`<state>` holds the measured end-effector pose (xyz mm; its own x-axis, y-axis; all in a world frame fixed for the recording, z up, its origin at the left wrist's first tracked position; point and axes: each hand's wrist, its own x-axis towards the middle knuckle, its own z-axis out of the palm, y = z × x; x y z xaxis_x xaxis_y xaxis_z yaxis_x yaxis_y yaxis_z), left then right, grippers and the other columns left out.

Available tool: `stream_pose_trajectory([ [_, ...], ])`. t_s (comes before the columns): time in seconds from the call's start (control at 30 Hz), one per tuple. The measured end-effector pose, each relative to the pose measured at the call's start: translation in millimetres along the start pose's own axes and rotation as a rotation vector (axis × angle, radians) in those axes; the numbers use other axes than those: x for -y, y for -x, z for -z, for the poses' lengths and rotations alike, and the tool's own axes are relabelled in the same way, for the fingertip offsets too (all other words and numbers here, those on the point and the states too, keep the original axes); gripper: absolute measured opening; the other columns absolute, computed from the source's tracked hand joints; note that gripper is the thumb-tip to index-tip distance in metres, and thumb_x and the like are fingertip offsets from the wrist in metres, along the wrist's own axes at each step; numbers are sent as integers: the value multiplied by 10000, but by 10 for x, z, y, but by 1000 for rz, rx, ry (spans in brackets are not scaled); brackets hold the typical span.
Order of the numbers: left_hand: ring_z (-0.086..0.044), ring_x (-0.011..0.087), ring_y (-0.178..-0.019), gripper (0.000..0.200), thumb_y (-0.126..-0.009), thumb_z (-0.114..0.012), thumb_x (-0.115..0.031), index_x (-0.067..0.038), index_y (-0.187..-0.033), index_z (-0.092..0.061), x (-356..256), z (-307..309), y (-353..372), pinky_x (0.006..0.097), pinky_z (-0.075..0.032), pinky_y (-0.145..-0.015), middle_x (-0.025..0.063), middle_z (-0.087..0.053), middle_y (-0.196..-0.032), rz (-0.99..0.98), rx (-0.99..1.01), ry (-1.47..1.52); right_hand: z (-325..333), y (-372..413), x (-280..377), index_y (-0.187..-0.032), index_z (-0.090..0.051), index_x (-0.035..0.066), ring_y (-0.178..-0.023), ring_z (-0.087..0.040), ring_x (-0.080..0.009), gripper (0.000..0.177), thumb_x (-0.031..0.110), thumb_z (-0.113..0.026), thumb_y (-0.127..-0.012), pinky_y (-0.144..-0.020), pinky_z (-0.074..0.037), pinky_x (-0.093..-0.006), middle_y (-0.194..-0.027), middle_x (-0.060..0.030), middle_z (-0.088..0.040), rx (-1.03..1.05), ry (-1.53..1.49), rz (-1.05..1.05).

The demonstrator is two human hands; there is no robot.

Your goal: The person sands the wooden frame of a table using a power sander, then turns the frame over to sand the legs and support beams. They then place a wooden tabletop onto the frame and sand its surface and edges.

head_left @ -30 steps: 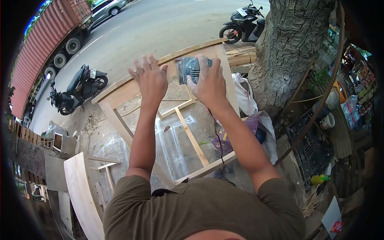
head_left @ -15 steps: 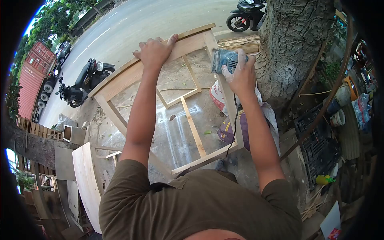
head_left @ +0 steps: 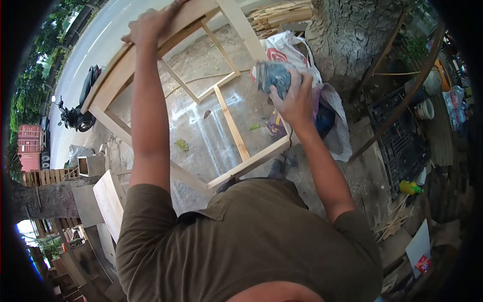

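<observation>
Left of the frame (head_left: 232, 127), a motorbike (head_left: 75, 115) is parked at the roadside, and a pale board (head_left: 108, 201) leans near the frame's lower left corner. The left hand (head_left: 148, 25) is curled over the frame's top rail, fingers wrapped round the edge. The frame itself stands tilted on the concrete floor in front of the person. It is an open lattice of thin, pale wood slats.

It looks light and fairly stiff, though the thin inner slats and joints may flex or rack. The thicker outer rails are the safer place to take hold.

On the frame's right rail, the right hand (head_left: 296, 100) is closed over the top of a blue sander (head_left: 274, 75). Whether its pad is pressed to the wood cannot be told. A black cord (head_left: 290, 138) drops from it. The sander looks compact and dense, best gripped over its body.

Right of the frame lie plastic bags (head_left: 338, 138), then a tree (head_left: 347, 30) and a yellow bottle (head_left: 410, 187).

The bags show red print, but none of it can be read.
</observation>
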<state>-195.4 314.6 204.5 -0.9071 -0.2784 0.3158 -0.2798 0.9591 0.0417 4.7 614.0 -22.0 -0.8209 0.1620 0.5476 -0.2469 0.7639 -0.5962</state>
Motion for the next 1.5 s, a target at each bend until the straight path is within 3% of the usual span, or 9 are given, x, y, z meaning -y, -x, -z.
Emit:
stream_pose_trajectory([
  [0.23, -622, 439, -1246, 767, -955, -588, -694, -36, -1347, -629, 454, -115, -606, 570, -454, -1049, 213, -677, -1331, -242, -109, 204, -123, -1018, 402, -1175, -667, 45, -1061, -669, -443, 462, 423, -697, -912, -941, -550, -533, -1139, -249, -660, -171, 116, 142],
  [0.33, -436, 498, -1456, 1105, -814, -483, -949, -99, -1517, -560, 1614, -651, -1043, 692, -243, -1186, 241, -608, -1469, -407, -479, -75, -82, -780, 104, -1381, -522, 139, -1121, -593, -466, 669, 338, -842, -828, -961, -532, -528, -1246, -227, -505, -45, 76, 281],
  [0.37, -428, 496, -1461, 1125, -828, -500, -929, -64, -1546, -497, 1878, -672, -882, 667, -258, -1190, 248, -566, -1509, -272, -533, -197, -148, -558, -94, -1394, -499, 167, -1035, -611, -473, 687, 297, -844, -814, -835, -564, -577, -1209, -237, -488, 25, 59, 189],
  [0.5, -414, 482, -1468, 1148, -854, -604, -839, 66, -1531, -403, 3326, -1071, 88, 655, -319, -1152, 336, -457, -1556, 364, -548, -228, -57, 474, -456, -1379, -492, 111, -1102, -570, -454, 692, 258, -862, -813, -946, -514, -535, -1242, -235, -486, 106, 96, 99],
  [0.67, -744, 387, -966, 707, -847, -806, -483, 104, -1210, -657, 2888, -958, 1108, 433, -548, -913, 258, -757, -1012, 617, -202, 449, -65, 1502, -519, -1359, -484, 73, -1126, -548, -439, 700, 210, -875, -795, -967, -487, -524, -1242, -227, -474, 147, 59, -66],
  [1.0, -687, 296, -1056, 759, -725, -909, -237, 116, -1268, -514, 3630, -1336, 511, 397, -542, -940, 237, -677, -1167, 328, -256, 735, -653, 2335, 852, -1342, -503, 51, -1102, -553, -438, 670, 230, -871, -812, -937, -497, -525, -1249, -236, -471, 267, 5, 91],
  [1.07, -702, 390, -1068, 710, -870, -801, -363, 124, -1287, -497, 3582, -1348, 493, 460, -536, -967, 297, -684, -1181, 267, -300, 750, -819, 2488, 1258, -1344, -504, 50, -1102, -552, -444, 661, 243, -862, -822, -926, -501, -524, -1251, -246, -471, 274, -14, 78],
  [1.2, -620, 477, -1231, 672, -864, -810, -315, 135, -1252, -496, 3578, -1347, 358, 491, -496, -1026, 392, -631, -1245, 203, -403, 731, -1192, 2787, 2146, -1342, -503, 32, -1101, -548, -451, 658, 247, -852, -827, -936, -494, -535, -1238, -257, -475, 232, 18, 80],
  [1.5, -683, 514, -1099, 667, -845, -771, -256, 104, -1295, -435, 3653, -1377, 291, 528, -543, -966, 390, -685, -1108, 183, -309, 850, -1733, 3539, 3429, -1374, -510, 109, -1085, -573, -455, 696, 221, -870, -790, -875, -536, -523, -1229, -252, -506, 271, 35, 111],
])
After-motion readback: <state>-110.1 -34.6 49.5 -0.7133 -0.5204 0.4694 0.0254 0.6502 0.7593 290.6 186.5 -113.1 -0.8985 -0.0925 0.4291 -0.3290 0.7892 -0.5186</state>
